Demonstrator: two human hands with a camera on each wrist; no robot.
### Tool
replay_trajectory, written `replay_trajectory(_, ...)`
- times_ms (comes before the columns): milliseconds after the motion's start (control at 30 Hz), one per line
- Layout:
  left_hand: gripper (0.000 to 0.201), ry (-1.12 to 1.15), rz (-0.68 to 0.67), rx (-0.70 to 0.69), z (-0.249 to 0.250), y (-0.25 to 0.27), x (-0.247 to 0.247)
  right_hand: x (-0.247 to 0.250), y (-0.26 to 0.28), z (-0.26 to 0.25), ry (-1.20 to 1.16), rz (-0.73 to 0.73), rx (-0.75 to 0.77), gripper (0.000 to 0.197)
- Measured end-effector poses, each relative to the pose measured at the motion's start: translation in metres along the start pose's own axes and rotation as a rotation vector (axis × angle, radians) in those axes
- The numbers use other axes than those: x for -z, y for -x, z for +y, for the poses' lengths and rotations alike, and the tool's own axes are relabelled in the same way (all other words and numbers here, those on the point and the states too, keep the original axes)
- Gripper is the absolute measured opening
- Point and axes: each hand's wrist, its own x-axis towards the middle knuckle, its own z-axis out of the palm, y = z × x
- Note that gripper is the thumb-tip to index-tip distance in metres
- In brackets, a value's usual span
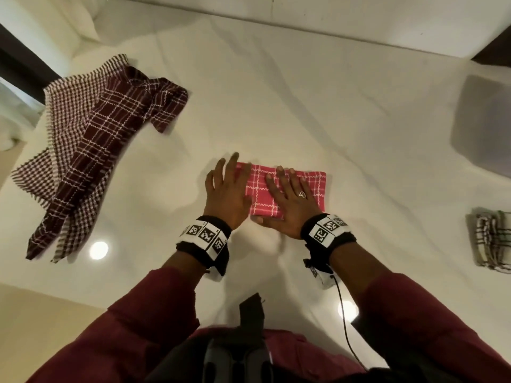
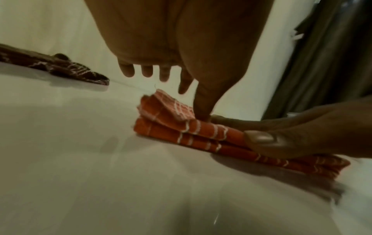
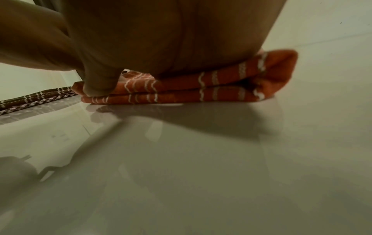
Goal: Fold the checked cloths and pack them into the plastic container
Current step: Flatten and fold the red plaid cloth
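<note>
Warm dim indoor light, two lamp glare spots on glossy table (image 1: pixel 276 78), wrist views soft, edges curved

Place: likely a home room.
Evidence: glossy white surface (image 1: pixel 304 92) strewn with checked cloths (image 1: pixel 91 150), pale wall (image 1: pixel 331 20) behind, dark curtain (image 2: pixel 332 63) hanging alongside.

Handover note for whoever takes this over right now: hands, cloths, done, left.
Left hand: open, thumb tip on the left end of the red cloth, fingers spread above it.
Right hand: open, flat, pressing the red cloth onto the white surface.
Done: red cloth folded into a small rectangle; a folded pale checked cloth lies far right.
Left: two maroon cloths lie unfolded at left. Nothing seen packed; the grey box far right may be the container.
</note>
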Motion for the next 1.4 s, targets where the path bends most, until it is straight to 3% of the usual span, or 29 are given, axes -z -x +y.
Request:
replay_trajectory(133, 0.067, -0.124, -0.113, -0.113, 0.006, 0.020, -0.020, -0.008, 0.037, 0.017, 0.004, -0.007, -0.017, 0.097)
replay_trajectory(300, 0.074, -0.045, -0.164, -0.032, 0.015, 0.039, -0.041, -0.013, 0.084, 0.053, -0.123, 0.048, -0.266, 0.090)
replay_trajectory(467, 0.090, 0.038, -0.122, 0.035, 0.022, 0.043, -0.039, -0.002, 0.100, 0.055, -0.520, 0.409, -0.577, 0.094)
replay_trajectory(533, 0.092, 0.049, -0.102, 0.039, 0.024, 0.042, -0.035, -0.002, 0.096, 0.057, -0.727, 0.430, -0.654, 0.093)
replay_trajectory(633, 0.090, 0.057, -0.087, 0.026, 0.026, 0.041, -0.030, 0.007, 0.095, 0.065, -0.907, 0.396, -0.697, 0.071)
replay_trajectory(733, 0.085, 0.134, -0.083, 0.007, 0.029, 0.051, -0.033, 0.025, 0.100, 0.072, -0.754, 0.446, -0.767, 0.039)
replay_trajectory(800, 0.085, 0.169, -0.087, -0.068, 0.033, 0.064, -0.040, 0.036, 0.103, 0.072, -0.619, 0.532, -0.812, 0.029)
replay_trajectory(900, 0.081, 0.161, -0.093, -0.126, 0.039, 0.077, -0.052, 0.048, 0.107, 0.054, -0.485, 0.604, -0.673, 0.022)
replay_trajectory(1067, 0.077, 0.138, -0.072, -0.107, 0.036, 0.079, -0.060, 0.040, 0.108, -0.006, -0.512, 0.405, -0.332, 0.034)
replay_trajectory(1267, 0.071, 0.134, -0.092, -0.091, 0.035, 0.079, -0.058, 0.003, 0.087, -0.031, -0.545, 0.213, -0.261, 0.050)
replay_trajectory(1400, 0.098, 0.190, -0.073, -0.062, 0.034, 0.079, -0.054, 0.005, 0.085, -0.024, -0.648, 0.148, -0.194, 0.058)
